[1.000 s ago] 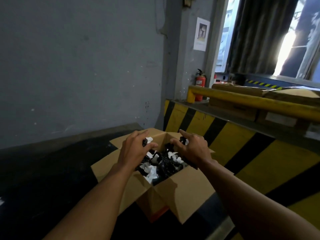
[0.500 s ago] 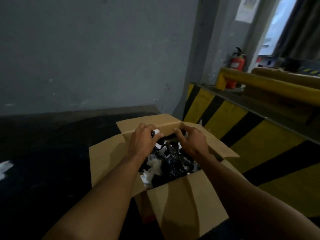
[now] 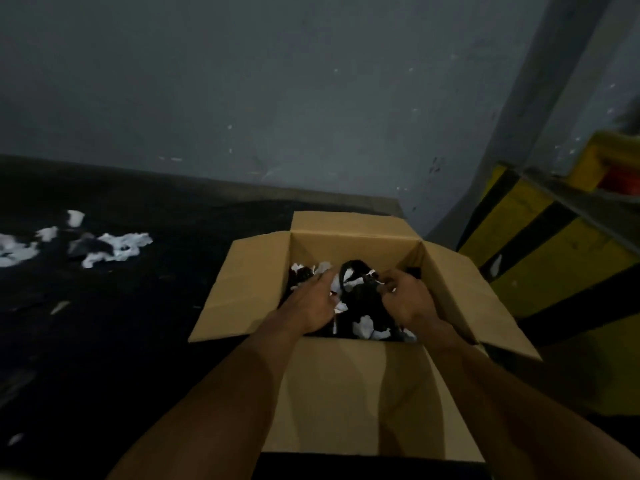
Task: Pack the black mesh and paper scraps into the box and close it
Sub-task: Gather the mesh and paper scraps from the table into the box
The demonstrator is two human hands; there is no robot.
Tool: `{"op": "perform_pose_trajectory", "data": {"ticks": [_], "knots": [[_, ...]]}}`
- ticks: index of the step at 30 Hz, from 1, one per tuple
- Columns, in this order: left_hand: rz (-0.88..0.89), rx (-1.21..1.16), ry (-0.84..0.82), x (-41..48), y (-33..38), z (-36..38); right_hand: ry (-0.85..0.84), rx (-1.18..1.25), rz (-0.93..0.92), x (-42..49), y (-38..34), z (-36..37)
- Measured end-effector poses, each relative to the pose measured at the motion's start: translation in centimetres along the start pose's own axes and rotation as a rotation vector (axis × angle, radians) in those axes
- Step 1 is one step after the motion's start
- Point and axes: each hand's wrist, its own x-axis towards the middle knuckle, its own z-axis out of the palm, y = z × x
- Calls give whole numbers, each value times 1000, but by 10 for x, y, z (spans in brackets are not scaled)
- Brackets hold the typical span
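Note:
An open cardboard box (image 3: 353, 249) stands on the dark floor with its four flaps spread out. Inside lie tangled black mesh (image 3: 362, 297) and white paper scraps (image 3: 364, 325). Both my hands are down in the box. My left hand (image 3: 308, 308) rests palm down on the scraps at the left side, fingers stretched forward. My right hand (image 3: 410, 301) has its fingers curled into the black mesh at the right side, with a white scrap at its fingertips. More white scraps mixed with dark mesh (image 3: 114, 247) lie loose on the floor to the left.
A grey wall (image 3: 277, 98) rises just behind the box. A yellow-and-black striped kerb (image 3: 540, 244) runs along the right, close to the right flap. Small scraps (image 3: 59, 306) dot the dark floor at left.
The view has tipped down and swung left, bringing the floor scraps into sight. Both hands have sunk lower into the box; my left hand's fingers have flattened onto the scraps.

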Motion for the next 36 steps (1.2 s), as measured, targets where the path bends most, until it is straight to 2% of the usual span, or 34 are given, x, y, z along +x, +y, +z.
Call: {"op": "perform_pose_trajectory", "data": {"ticks": [4, 9, 12, 15, 21, 27, 36], "knots": [[-1, -3, 128, -3, 3, -16, 36, 38, -19, 14, -4, -6], [42, 76, 351, -14, 5, -51, 123, 51, -147, 25, -36, -6], [-2, 114, 452, -30, -7, -78, 132, 127, -245, 28, -72, 6], [-89, 158, 498, -57, -33, -102, 67, 137, -331, 23, -121, 29], [-329, 173, 582, -138, -109, -149, -86, 105, -542, -14, -223, 94], [-519, 183, 680, -229, -200, -195, -186, 49, -616, -65, -322, 172], [-639, 179, 686, -337, -351, -250, -290, 6, -662, -132, -444, 292]]}}
